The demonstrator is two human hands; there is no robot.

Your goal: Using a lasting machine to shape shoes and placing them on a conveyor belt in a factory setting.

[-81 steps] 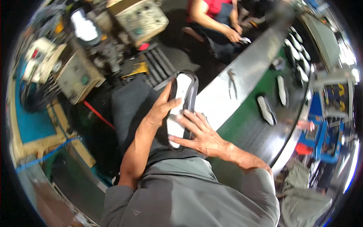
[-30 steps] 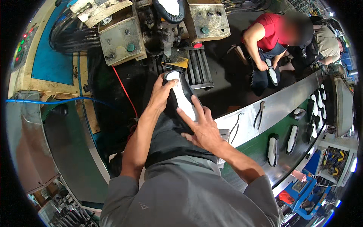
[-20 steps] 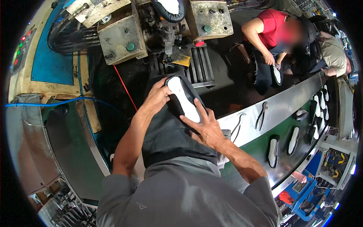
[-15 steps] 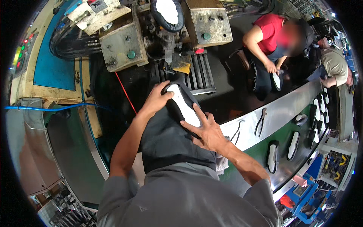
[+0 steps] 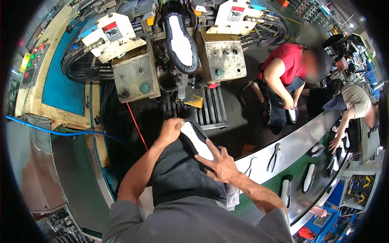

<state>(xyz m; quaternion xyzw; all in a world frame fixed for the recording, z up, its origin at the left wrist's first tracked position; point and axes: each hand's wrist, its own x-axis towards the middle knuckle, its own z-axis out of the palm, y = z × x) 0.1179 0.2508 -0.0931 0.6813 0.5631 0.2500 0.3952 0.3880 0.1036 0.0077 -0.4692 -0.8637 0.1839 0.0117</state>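
Observation:
Across my lap lies a black shoe upper with a white insole facing up. My left hand is closed around its far end, thumb along the edge. Lower down on the same piece, my right hand grips the near end with its fingers spread over the white insole and the dark side. Straight ahead, another black upper with a white insole is mounted sole-up on a machine.
To the right, pincers and a second hand tool lie on a metal ledge. Beyond it a green conveyor carries several shoe uppers. A co-worker in red holds a shoe; another person reaches over the belt.
My view has tilted up, showing more of the machine. Both hands keep hold of the shoe upper. The far co-worker's arm now extends over the conveyor.

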